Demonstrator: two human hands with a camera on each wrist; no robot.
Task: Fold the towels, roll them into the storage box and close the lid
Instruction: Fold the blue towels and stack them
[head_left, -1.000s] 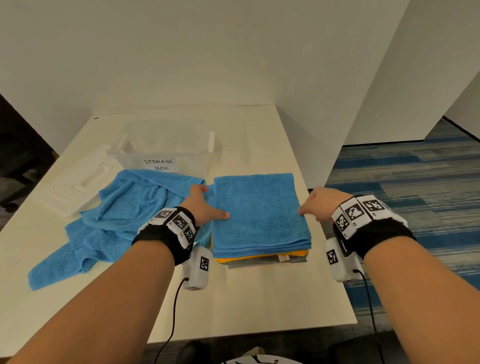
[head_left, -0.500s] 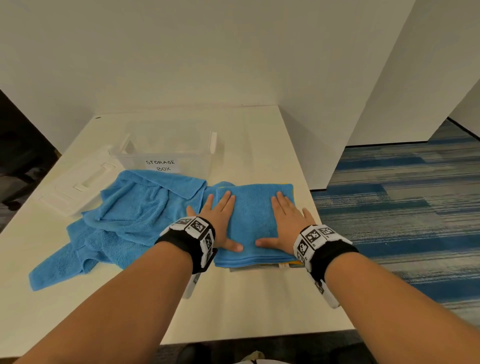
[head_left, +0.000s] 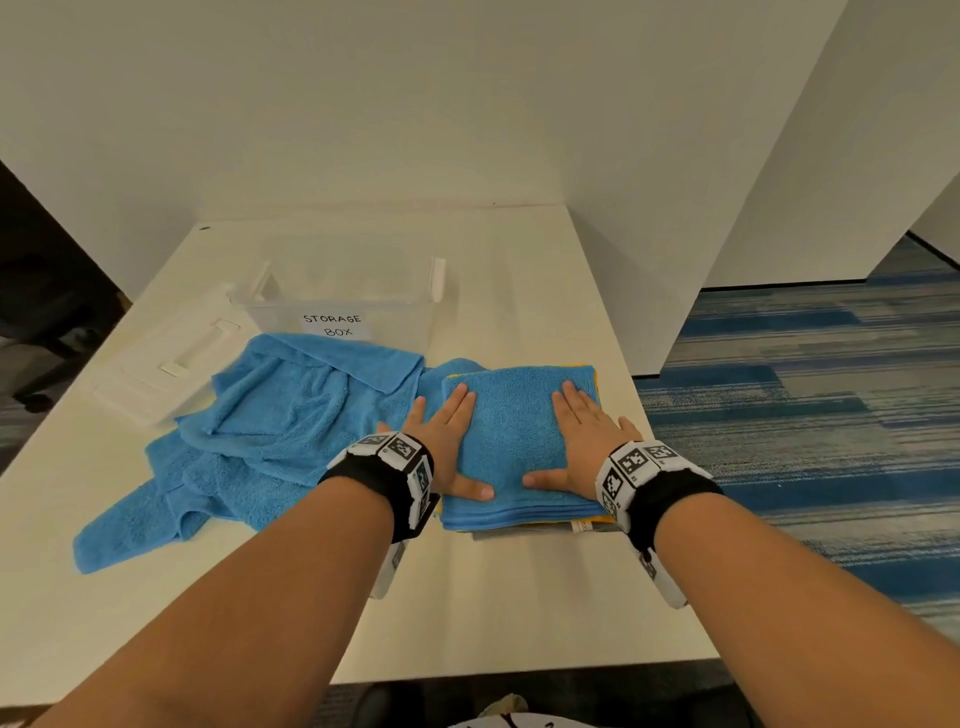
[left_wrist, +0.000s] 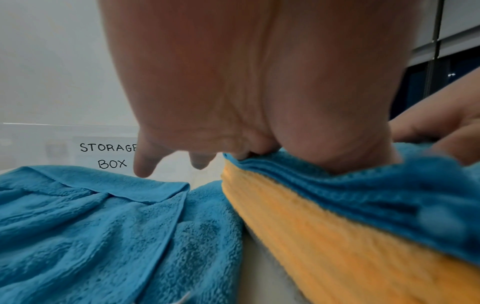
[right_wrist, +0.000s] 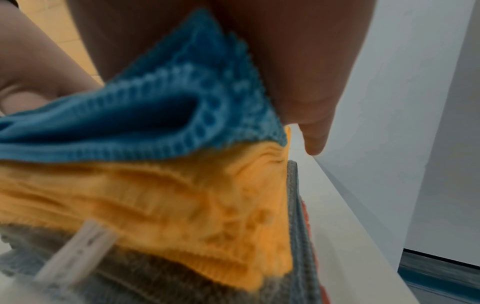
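A folded blue towel (head_left: 514, 431) tops a stack on the white table (head_left: 467, 613), over a yellow towel (left_wrist: 311, 226) and a grey towel (right_wrist: 155, 275). My left hand (head_left: 447, 441) lies flat on the stack's left side, fingers straight, little finger hanging past the edge. My right hand (head_left: 582, 441) presses flat on the right side, thumb pointing inward. A crumpled blue towel (head_left: 270, 431) spreads to the left of the stack. Behind it stands the clear storage box (head_left: 343, 291), open and labelled, with its lid (head_left: 171, 364) lying to its left.
White partition walls rise behind and to the right of the table. The table's right edge runs close beside the stack, with blue striped carpet (head_left: 805, 415) below. Bare tabletop lies in front of the stack.
One second ago my hands held the wider towel's side edges. It is now folded narrower, and both palms have come down flat on top.
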